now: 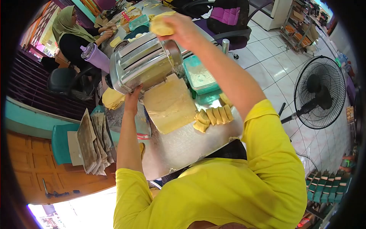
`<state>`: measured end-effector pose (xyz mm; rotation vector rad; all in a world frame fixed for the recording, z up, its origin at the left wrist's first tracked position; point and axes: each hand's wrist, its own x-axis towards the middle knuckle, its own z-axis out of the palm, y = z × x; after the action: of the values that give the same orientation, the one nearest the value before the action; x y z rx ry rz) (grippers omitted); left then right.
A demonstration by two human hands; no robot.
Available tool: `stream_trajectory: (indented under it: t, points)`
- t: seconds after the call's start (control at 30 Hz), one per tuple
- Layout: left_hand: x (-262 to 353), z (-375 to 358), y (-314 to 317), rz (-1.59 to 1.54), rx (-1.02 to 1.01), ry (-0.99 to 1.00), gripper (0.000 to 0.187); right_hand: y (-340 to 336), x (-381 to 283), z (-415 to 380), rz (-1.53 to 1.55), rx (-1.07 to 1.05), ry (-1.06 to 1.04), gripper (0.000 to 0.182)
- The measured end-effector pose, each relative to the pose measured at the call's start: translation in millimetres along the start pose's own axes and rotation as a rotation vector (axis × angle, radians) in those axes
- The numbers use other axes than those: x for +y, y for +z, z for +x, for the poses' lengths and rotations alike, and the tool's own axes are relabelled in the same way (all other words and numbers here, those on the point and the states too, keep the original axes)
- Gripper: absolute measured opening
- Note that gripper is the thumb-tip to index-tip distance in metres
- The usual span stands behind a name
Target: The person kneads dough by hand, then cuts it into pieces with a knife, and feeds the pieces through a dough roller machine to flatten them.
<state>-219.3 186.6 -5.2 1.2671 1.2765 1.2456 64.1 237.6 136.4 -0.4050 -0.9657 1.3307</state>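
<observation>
My right hand [182, 31] is raised over the far end of a silver dough-rolling machine [146, 65], its fingers closed on a flattened yellow piece of dough [161, 26]. Low at the machine's near side is my left hand [133, 98]; its fingers are mostly hidden against the metal. A flat tan rectangular board [169, 105], dusted with flour, lies right beside that hand. Several yellow dough pieces [215, 115] sit in a row to the board's right. On the machine's left rests a stack of thin dough sheets [113, 99].
A teal tub of flour [202, 74] stands right of the machine on the metal table [183, 149]. Beyond the machine's left end is a purple tumbler [95, 57]. Another person [72, 34] sits at the far left. A black fan [319, 91] stands at the right.
</observation>
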Motion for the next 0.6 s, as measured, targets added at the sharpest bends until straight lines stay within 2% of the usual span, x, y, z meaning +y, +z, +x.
stream_trajectory:
  t: [0.03,0.1,0.13,0.17,0.2,0.23,0.27,0.3,0.33,0.4,0.5,0.53,0.57,0.6]
  points:
    - [-6.9,1.7,-6.7,0.022,-0.046,-0.004,0.052,-19.6,-9.0,-7.7,0.022,0.011,-0.010,0.030]
    - [-11.6,-4.2,-6.1,0.029,-0.093,-0.003,0.054,-41.9,-33.3,-38.8,-0.223,0.180,-0.059,0.023]
    - [-8.5,-19.0,-2.3,-0.025,-0.056,-0.013,0.059,-68.5,-31.2,-47.6,-0.526,0.207,-0.107,0.022]
    - [-3.6,-30.3,-3.0,-0.077,0.007,-0.006,0.064,-78.4,-32.6,-63.8,-0.780,0.159,-0.093,0.021]
    - [-12.4,-34.5,-6.8,-0.026,0.044,-0.017,0.068,-87.9,-34.5,-72.9,-1.268,0.046,-0.048,0.022]
    - [-20.2,-40.5,-10.3,0.027,0.097,-0.030,0.071,-101.7,-21.3,-80.5,-1.537,-0.103,-0.123,0.021]
    - [-11.1,-52.3,-7.5,0.043,0.101,0.038,0.072,-108.0,-8.4,-88.9,-1.697,-0.205,-0.194,0.018]
    - [-3.1,-62.1,-3.0,0.063,0.100,0.103,0.073,-97.8,-7.8,-94.8,-1.950,-0.305,-0.007,0.015]
    - [-7.0,-66.8,-5.1,0.102,0.131,0.149,0.071,-87.9,-3.0,-96.4,-2.112,-0.384,0.085,0.016]
    - [-4.7,-78.5,-7.5,0.144,0.182,0.199,0.068,-115.7,28.7,-91.1,-2.250,-0.710,0.233,0.016]
    - [21.2,-104.7,-0.8,0.275,0.179,0.256,0.063,-116.9,44.3,-91.6,-2.182,-0.753,0.259,0.017]
    - [23.8,-109.3,0.0,0.339,0.177,0.336,0.060,-116.2,44.3,-92.7,-2.173,-0.759,0.264,0.017]
    - [27.3,-112.0,1.7,0.401,0.171,0.420,0.056,-116.2,40.4,-91.2,-2.132,-0.715,0.309,0.016]
    - [32.8,-114.4,4.5,0.402,0.170,0.417,0.056,-113.9,32.7,-89.8,-2.092,-0.672,0.352,0.016]
